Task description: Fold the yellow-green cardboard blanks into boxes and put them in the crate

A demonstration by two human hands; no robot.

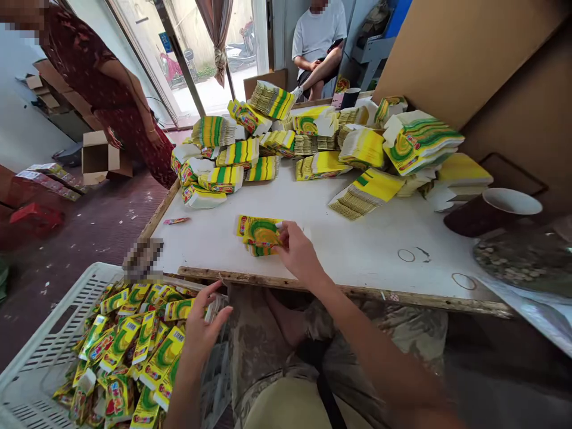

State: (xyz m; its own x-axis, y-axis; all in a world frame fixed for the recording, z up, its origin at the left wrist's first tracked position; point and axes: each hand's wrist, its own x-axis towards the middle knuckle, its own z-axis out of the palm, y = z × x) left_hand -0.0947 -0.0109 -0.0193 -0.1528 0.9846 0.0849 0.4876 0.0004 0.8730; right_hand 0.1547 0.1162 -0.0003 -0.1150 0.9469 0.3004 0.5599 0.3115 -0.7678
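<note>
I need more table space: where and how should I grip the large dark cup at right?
Probably with fingers wrapped around the dark cup's outer wall, below its pale rim, from the near left: no handle shows, and a yellow stack lies just beyond.

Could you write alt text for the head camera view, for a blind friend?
A right-hand grip holds a yellow-and-green packet at a white table; an open left-hand grip is near a white crate heaped with similar packets. Stacks of packaging line the table's far side; one person stands at left, another sits beyond.
</note>
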